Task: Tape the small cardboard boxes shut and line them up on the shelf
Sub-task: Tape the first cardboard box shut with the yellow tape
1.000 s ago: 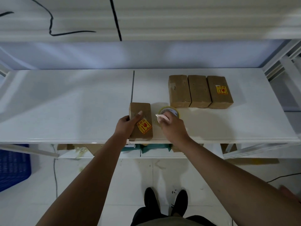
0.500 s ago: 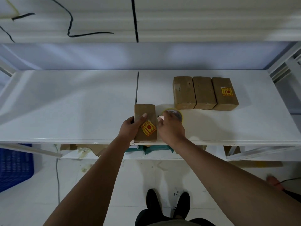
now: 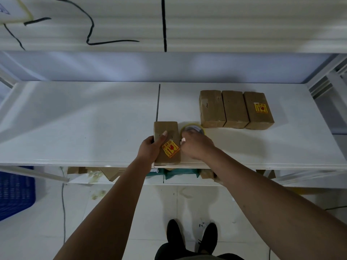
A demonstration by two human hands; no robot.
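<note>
One box [image 3: 168, 127] gripped by left fingers [image 3: 163, 136], right fingers [image 3: 183, 140] clutching tape roll [image 3: 194, 127] (just beside)

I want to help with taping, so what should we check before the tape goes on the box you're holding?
1. Steady hold: ok, the left hand grips the box on the shelf.
2. Tape ready: ok, the right hand holds the tape roll beside the box.
3. Tape end peeled free: cannot tell, the fingers hide it.
4. Away from the edge: not ok, the box's near end sits at the shelf's front edge.
5. Room in the row: ok, bare shelf lies left of the three lined-up boxes.
</note>
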